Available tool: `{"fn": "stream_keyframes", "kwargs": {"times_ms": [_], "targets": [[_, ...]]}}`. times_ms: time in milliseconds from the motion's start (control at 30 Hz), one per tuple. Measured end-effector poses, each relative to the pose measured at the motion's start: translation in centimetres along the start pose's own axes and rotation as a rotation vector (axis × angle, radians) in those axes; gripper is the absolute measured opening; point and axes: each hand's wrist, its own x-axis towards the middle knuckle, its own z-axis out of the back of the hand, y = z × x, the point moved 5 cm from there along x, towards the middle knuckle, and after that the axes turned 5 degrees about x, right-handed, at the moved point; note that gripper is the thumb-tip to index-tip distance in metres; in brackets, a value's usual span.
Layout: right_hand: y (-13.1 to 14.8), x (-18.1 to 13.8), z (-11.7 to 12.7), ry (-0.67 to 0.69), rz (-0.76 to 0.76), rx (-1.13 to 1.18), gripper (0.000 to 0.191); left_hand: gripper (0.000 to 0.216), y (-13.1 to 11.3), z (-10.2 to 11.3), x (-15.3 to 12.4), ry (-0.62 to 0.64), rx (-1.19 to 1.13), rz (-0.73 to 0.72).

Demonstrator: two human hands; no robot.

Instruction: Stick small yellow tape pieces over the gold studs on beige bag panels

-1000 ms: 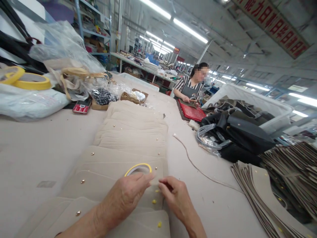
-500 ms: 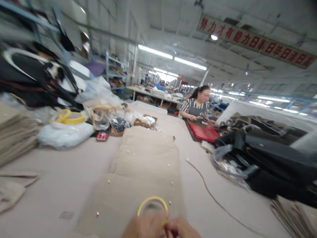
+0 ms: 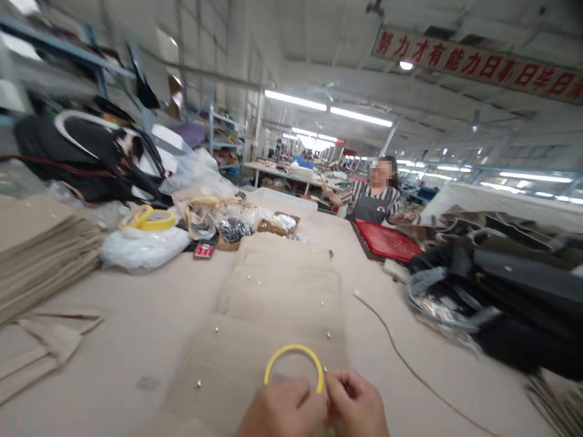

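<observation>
My left hand point(image 3: 283, 410) is closed on a roll of yellow tape point(image 3: 294, 348), which stands as a ring above its knuckles. Close beside it, my right hand point(image 3: 357, 405) pinches at the right edge of the roll. What lies between those fingertips is too small and blurred to make out. Under both hands, beige fabric pieces point(image 3: 273, 303) lie overlapped in a long row down the table. Small gold-coloured metal studs point(image 3: 198, 384) dot the fabric along both sides.
Folded beige fabric point(image 3: 50, 261) is stacked at left. Two yellow tape rolls point(image 3: 159, 220) rest on a white plastic-wrapped bundle point(image 3: 146, 247). A thin cord point(image 3: 401, 349) runs along the right, near black bags point(image 3: 523, 285). Across the table, a person point(image 3: 373, 197) stands behind a red tray point(image 3: 387, 240).
The view has swung left, so the scene sits further right. My hands and the tape roll show a little higher. The person across the table has raised one arm out to the side.
</observation>
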Motion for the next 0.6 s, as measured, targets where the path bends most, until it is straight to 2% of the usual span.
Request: {"fn": "stream_keyframes", "kwargs": {"times_ms": [33,100,200,333,467,600], "targets": [[-0.5,0.1,0.4,0.052,-0.053,0.121,0.039,0.019,-0.6,-0.3,0.1,0.003,-0.037,0.019],[-1.2,0.6,1.3,0.072,-0.139,0.278,0.039,0.015,-0.5,-0.8,0.2,0.029,-0.016,0.067],[-1.8,1.2,1.7,0.061,-0.221,0.323,0.043,0.013,0.5,-2.0,0.2,0.167,0.072,0.070],[-1.9,1.6,1.0,0.083,-0.186,0.237,0.038,0.008,0.8,-2.7,0.3,0.300,0.119,0.057],[-1.9,1.8,0.4,0.089,-0.134,0.081,0.031,0.007,0.5,-2.6,0.5,0.340,0.087,0.068],[-1.0,2.0,0.0,0.108,-0.003,-0.163,0.026,0.004,0.6,-2.7,0.4,0.388,0.068,0.083]]}}
